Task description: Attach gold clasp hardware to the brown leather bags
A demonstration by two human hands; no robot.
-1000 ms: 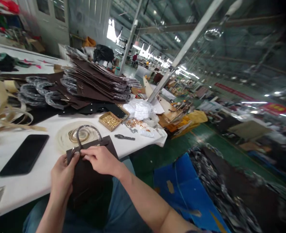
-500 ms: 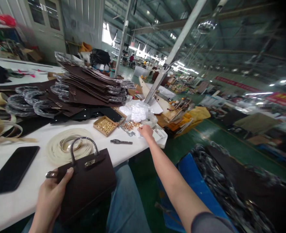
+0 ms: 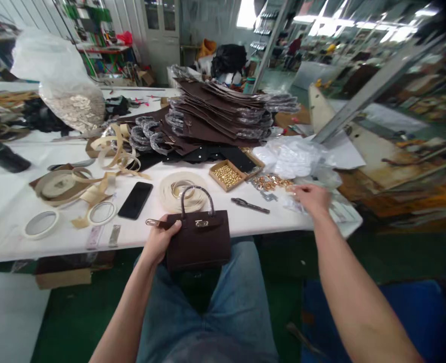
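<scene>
My left hand (image 3: 161, 239) grips the left side of a small dark brown handbag (image 3: 198, 247), thumb on its front. The bag stands upright over my lap at the table edge, its looped handle raised and a metal clasp on its front. A strap with a metal end (image 3: 153, 222) sticks out to the left beside my fingers. My right hand (image 3: 313, 197) is at the table's right end, fingers pinched together beside a pile of small gold-coloured metal pieces (image 3: 273, 182) and clear plastic bags (image 3: 293, 156). Whatever its fingertips hold is too small to make out.
Behind the bag lies a roll of cream tape (image 3: 166, 191). A box of gold studs (image 3: 227, 175) and a dark metal tool (image 3: 250, 205) are to its right. A black phone (image 3: 135, 200) lies left. Stacked brown bag pieces (image 3: 218, 111) stand behind; a metal post (image 3: 374, 93) rises at right.
The view has swung left, bringing in more of the table's left side. My left hand still holds the handbag, and my right hand stays by the gold-coloured pieces.
</scene>
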